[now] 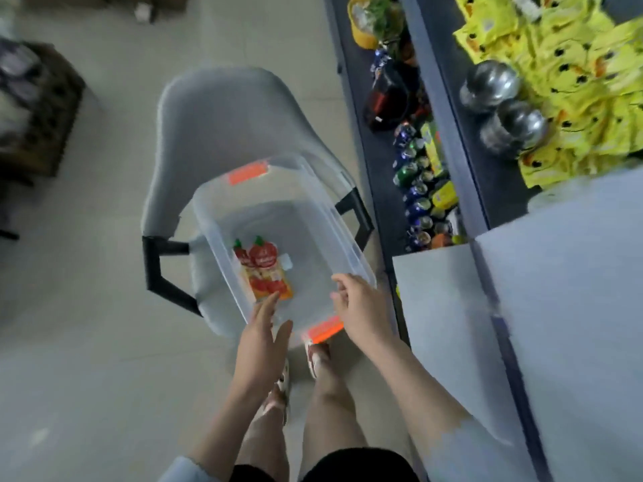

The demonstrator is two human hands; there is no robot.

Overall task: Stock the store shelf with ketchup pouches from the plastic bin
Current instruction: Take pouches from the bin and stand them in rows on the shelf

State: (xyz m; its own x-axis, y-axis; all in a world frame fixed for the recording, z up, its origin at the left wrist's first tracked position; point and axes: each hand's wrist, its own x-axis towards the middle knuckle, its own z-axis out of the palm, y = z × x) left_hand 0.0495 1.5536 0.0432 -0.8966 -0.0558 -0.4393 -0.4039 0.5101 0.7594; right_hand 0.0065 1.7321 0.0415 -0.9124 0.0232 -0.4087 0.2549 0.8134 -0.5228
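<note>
Nearly done, I judge: two ketchup pouches lie in the bin; left hand and right hand hover over its near rim, fingers loose and empty.

**Q:** Condition of the plastic bin?
**A:** Clear, rectangular, open-topped, with an orange latch at each end. It sits upright on a grey chair, near the store shelf.

**Q:** Contents?
**A:** Two ketchup pouches, red with tomato artwork and green tops. They lie flat and overlapping on the bin floor, along its left wall.

**Q:** Shelf?
**A:** Dark grey, tiered, to the right of the bin.
</note>
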